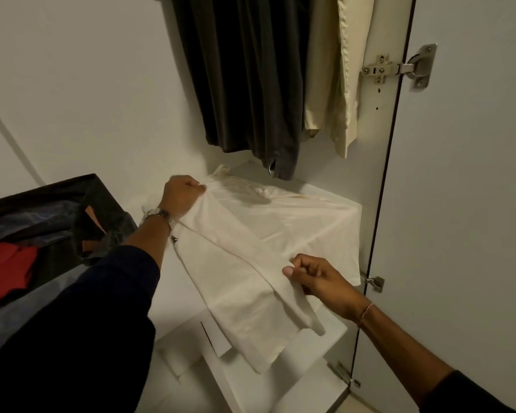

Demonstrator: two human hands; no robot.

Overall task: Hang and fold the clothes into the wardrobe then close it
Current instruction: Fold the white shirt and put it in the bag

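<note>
A white garment with a drawstring waist [283,231] lies spread over the white wardrobe shelf [328,332], one long fold hanging off its front edge. My left hand [182,196] is closed on the cloth near the waistband at the back left. My right hand [313,277] pinches the folded edge near the front right. Above, a dark garment [245,84] and a cream garment [331,84] hang inside the wardrobe. The wardrobe door [465,189] stands open at the right.
A dark fabric box [96,198] at the left holds red [6,269] and dark blue clothes. Metal hinges [399,68] sit on the door's inner edge. More white shelves [251,380] lie below.
</note>
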